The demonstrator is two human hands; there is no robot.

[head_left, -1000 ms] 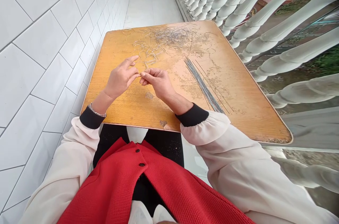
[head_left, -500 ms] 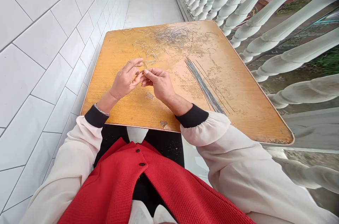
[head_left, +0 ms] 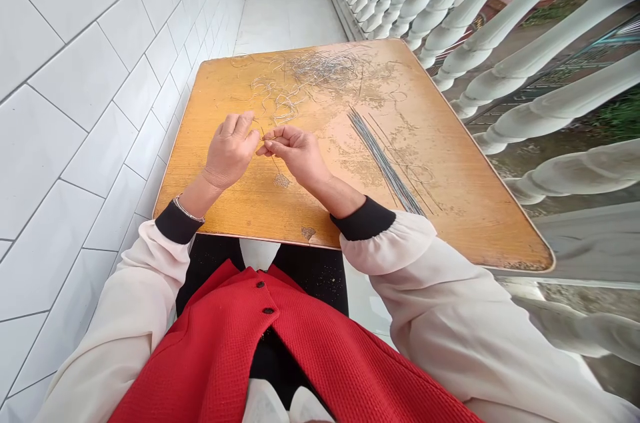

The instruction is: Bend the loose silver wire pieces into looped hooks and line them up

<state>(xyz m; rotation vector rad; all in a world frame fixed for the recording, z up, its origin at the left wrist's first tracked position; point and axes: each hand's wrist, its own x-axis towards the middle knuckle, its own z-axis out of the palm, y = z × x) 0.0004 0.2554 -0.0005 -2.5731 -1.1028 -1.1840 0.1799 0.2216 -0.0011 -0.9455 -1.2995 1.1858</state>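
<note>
Thin wire (head_left: 276,162), pinched at the fingertips of the right hand (head_left: 306,158), above the near part of the wooden tabletop (head_left: 225,210), with one end pointing down toward a worn patch (head_left: 284,181) in the surface. Narrow hold by thumb and forefinger, with the other fingers bent underneath. Just beside, left hand (head_left: 230,153) with fingers curled and thumb directed to the same wire; whether gripping, touching or only near it, impossible to tell. Around the wrist of this hand, silver bracelet (head_left: 189,211), next to the black cuff (head_left: 178,223) of a pale sleeve (head_left: 145,270). To the right of the hands, bundle of straight grey wires (head_left: 385,160), lying aslant, with a few single wires along its side. Beyond the hands, loose curled wires (head_left: 287,103), and behind these, toward the far edge, tangled heap of wire (head_left: 325,66). Below the near edge, red garment (head_left: 215,336) with dark buttons (head_left: 269,311). At the left side, white tiled wall (head_left: 65,116); at the right side, row of white balusters (head_left: 505,83).
</note>
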